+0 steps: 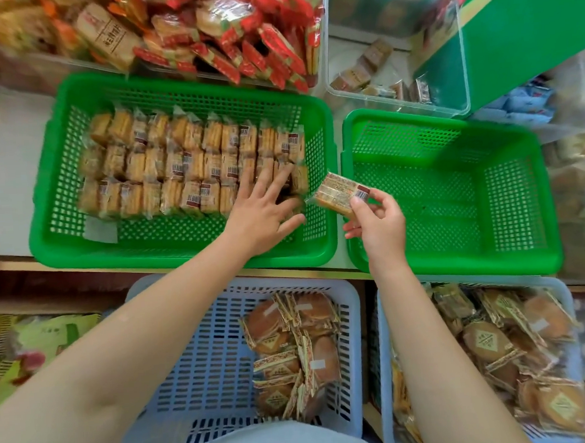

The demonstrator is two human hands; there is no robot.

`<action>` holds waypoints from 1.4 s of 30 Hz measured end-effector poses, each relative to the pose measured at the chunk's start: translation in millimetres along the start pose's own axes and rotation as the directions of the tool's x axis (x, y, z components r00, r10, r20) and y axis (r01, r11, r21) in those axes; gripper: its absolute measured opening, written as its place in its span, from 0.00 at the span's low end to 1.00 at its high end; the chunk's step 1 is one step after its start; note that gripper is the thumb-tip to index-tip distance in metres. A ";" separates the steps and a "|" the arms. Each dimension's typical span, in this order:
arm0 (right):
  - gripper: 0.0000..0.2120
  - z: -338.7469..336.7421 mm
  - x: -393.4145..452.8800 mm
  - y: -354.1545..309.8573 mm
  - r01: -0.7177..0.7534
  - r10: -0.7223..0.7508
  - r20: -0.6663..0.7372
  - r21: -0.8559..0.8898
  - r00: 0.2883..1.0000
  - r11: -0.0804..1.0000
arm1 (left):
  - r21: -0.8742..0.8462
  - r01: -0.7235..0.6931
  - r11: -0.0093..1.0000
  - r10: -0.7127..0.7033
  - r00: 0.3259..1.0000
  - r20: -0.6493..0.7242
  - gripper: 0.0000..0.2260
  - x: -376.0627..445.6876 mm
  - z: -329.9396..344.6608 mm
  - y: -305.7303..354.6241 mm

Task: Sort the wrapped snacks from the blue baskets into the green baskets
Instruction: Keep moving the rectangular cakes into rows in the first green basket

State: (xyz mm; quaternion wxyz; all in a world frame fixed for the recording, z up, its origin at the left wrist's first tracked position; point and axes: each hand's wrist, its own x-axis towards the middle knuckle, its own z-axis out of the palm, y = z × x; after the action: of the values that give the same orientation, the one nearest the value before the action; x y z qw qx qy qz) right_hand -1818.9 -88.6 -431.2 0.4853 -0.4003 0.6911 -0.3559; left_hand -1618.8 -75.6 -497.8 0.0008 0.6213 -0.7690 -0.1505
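We are partway through: one green basket nearly filled, the other still bare.

The left green basket (180,87) holds three rows of wrapped square snacks (191,159) stood on edge, reaching from its far left corner almost to its right wall, with a strip of bare floor along the near edge. The right green basket (453,191) holds nothing we can see. Both blue baskets, the left blue basket (197,364) and the right blue basket (389,369), still carry loose heaps of round cakes in clear gold-edged wrappers (so plenty is left, we judge). Our left hand (267,216) lies with fingers spread on the packs at the near right corner of the rows. Our right hand (377,226) pinches one wrapped snack (342,192) between thumb and fingertips, above the gap between the green baskets; it is a pale square block in clear film with a barcode label.
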 end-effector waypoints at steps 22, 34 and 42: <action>0.10 -5.5 -4.4 -3.2 -0.006 0.007 0.072 -0.007 0.997 1.000 | -0.144 0.066 0.987 -0.078 0.994 -0.080 0.14 5.1 -1.2 -10.2; 0.14 69.7 -7.6 -14.8 0.232 -0.068 0.232 -0.814 0.970 0.533 | -0.260 0.115 0.959 -0.132 0.990 -0.050 0.20 -13.3 -3.6 -33.5; 0.19 108.0 2.2 3.7 0.071 -0.037 0.062 -0.760 0.997 0.646 | -0.239 0.091 0.967 -0.082 0.996 0.047 0.22 -25.6 -6.9 -39.4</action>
State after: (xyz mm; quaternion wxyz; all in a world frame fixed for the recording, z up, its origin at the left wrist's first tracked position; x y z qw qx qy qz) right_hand -1716.9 -100.1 -465.1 0.2756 -0.5944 0.7544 -0.0388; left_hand -1574.0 -59.9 -495.6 0.0555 0.6468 -0.7171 -0.2538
